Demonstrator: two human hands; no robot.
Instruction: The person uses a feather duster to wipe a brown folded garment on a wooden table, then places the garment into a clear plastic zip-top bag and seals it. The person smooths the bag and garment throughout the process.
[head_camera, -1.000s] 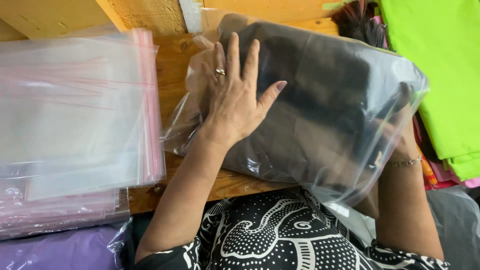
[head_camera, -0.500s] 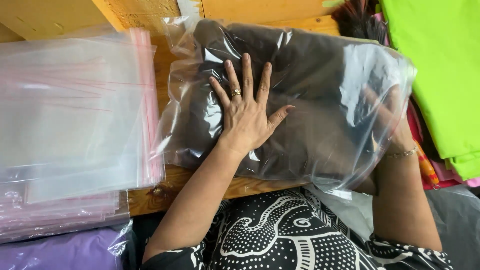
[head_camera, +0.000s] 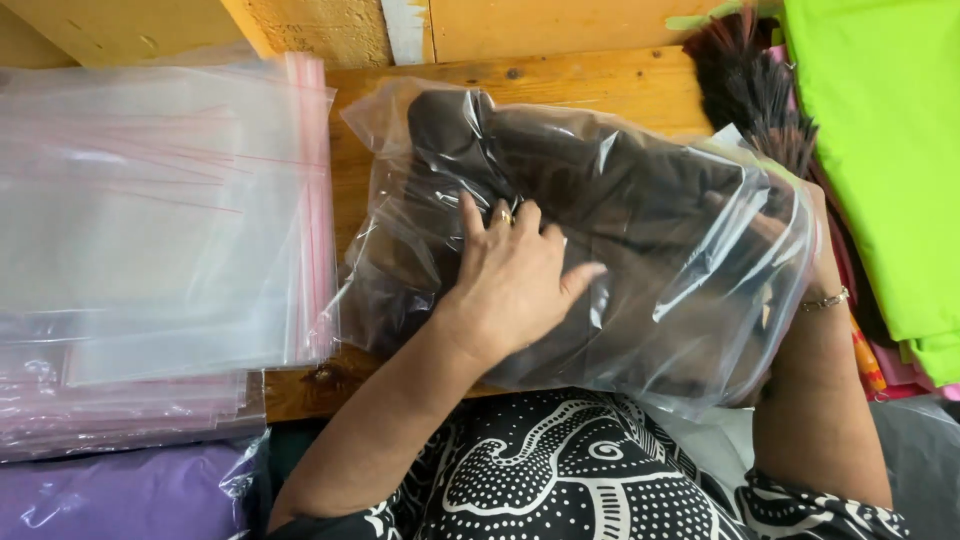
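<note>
Pressing palm-down, the left hand (head_camera: 515, 275) lies flat, fingers spread, gripping nothing, on the clear bag of dark fabric (head_camera: 640, 200) at the bench (head_camera: 600, 90) edge. The right hand (head_camera: 790, 235) is behind the bag; its grip cannot be determined.

Dark brown garment (head_camera: 640, 190), lime green cloth (head_camera: 880, 150), purple fabric (head_camera: 120, 495)

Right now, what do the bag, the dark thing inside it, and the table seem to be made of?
Bag: thin clear plastic, glossy; it wrinkles and glints. Dark thing: probably folded brown cloth, matte, with soft folds. Table: bare wood, with grain and a knot.
</note>
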